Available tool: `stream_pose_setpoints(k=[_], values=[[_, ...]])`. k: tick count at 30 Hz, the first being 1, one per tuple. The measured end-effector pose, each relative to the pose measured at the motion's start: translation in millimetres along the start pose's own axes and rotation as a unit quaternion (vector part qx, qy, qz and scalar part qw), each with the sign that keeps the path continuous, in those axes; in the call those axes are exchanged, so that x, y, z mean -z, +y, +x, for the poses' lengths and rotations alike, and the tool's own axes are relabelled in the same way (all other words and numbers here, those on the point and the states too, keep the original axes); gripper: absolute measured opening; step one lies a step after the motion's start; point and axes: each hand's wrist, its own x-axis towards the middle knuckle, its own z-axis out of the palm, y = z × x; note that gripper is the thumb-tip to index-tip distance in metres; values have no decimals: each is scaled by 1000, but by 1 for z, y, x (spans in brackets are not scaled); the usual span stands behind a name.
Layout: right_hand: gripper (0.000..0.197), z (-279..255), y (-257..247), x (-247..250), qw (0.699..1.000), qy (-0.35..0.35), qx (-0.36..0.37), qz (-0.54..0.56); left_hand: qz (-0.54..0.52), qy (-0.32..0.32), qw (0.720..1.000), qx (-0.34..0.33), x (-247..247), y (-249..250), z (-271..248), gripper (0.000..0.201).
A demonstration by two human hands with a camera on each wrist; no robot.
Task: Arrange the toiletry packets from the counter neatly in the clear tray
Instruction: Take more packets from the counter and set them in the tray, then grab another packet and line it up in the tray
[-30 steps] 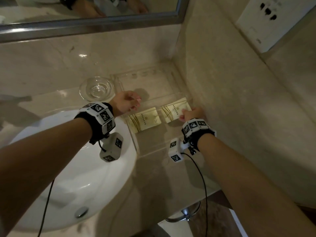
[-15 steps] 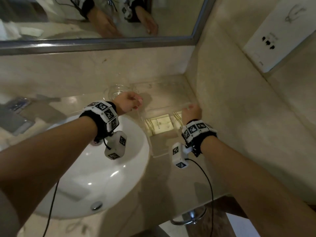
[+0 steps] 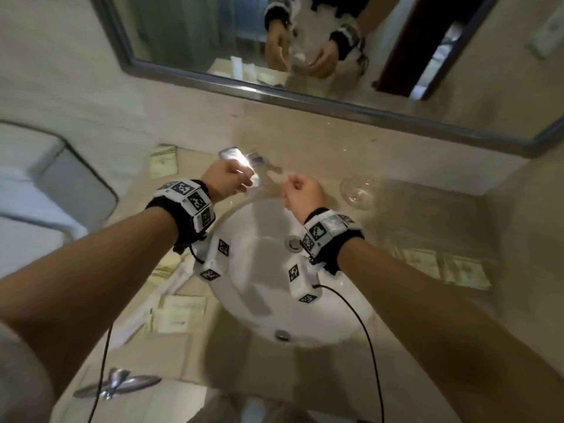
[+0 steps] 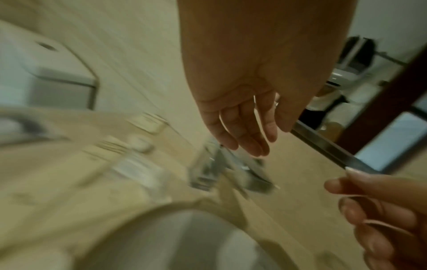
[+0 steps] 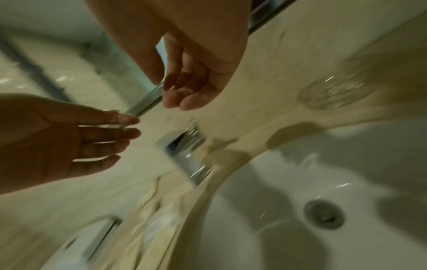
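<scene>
Two cream toiletry packets lie side by side in the clear tray at the right end of the counter, blurred. More packets lie on the counter left of the sink: a pile near the front, one beside my left wrist, and one against the back wall. My left hand hovers by the tap, fingers straight and empty. Just right of it my right hand hangs over the sink's back rim, fingers loosely curled, holding nothing.
The white sink lies under both forearms, with the chrome tap at its back. A clear glass bowl stands between sink and tray. The mirror spans the back wall. A chrome bar hangs below the counter's front edge.
Both hands have left the tray and moved left to the tap. My right hand has let go of the packet in the tray. The view has swung left.
</scene>
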Motion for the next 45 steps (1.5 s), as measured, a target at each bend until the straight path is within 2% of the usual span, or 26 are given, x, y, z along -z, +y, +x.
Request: stream_pose_setpoints(k=[2, 4, 6, 8, 11, 14, 17, 19, 23, 25, 27, 31, 35, 37, 42, 45], values=[[23, -16, -14, -35, 997, -70, 11, 7, 3, 36, 999, 24, 33, -24, -11, 8], [30, -32, -19, -72, 987, -160, 15, -23, 2, 64, 997, 53, 62, -51, -27, 14], [31, -47, -17, -106, 964, -250, 18, -90, 4, 86, 992, 87, 85, -80, -44, 22], [25, -63, -11, -134, 932, -327, 23, -152, 7, 95, 988, 122, 101, -107, -62, 22], [26, -83, 3, -165, 872, -407, 54, -268, 11, 106, 981, 164, 115, -142, -87, 11], [24, -101, 12, -179, 778, -463, 132, -403, 11, 115, 975, 191, 121, -169, -105, 11], [61, -112, 23, -185, 692, -459, 238, -504, 6, 118, 971, 207, 123, -185, -115, 17], [66, -117, 30, -191, 671, -433, 280, -534, 8, 120, 969, 217, 123, -193, -118, 18], [64, -115, 29, -196, 684, -489, 206, -500, 4, 119, 969, 217, 124, -196, -116, 19], [46, -109, 23, -194, 689, -523, 191, -464, 3, 115, 970, 213, 125, -191, -110, 19], [20, -98, 13, -190, 725, -519, 183, -414, -4, 118, 971, 207, 127, -185, -102, 15], [10, -61, -10, -175, 810, -446, 148, -351, -4, 120, 975, 186, 128, -172, -79, 11], [40, -27, -23, -162, 872, -355, 126, -313, 14, 120, 979, 166, 129, -161, -54, 14], [41, -10, -23, -158, 890, -331, 107, -296, 34, 125, 979, 159, 133, -157, -37, 15], [40, 20, -20, -153, 932, -250, 87, -248, 116, 134, 973, 146, 141, -151, 11, 36], [44, 30, -13, -154, 938, -228, 96, -244, 151, 121, 973, 122, 141, -152, 44, 43]])
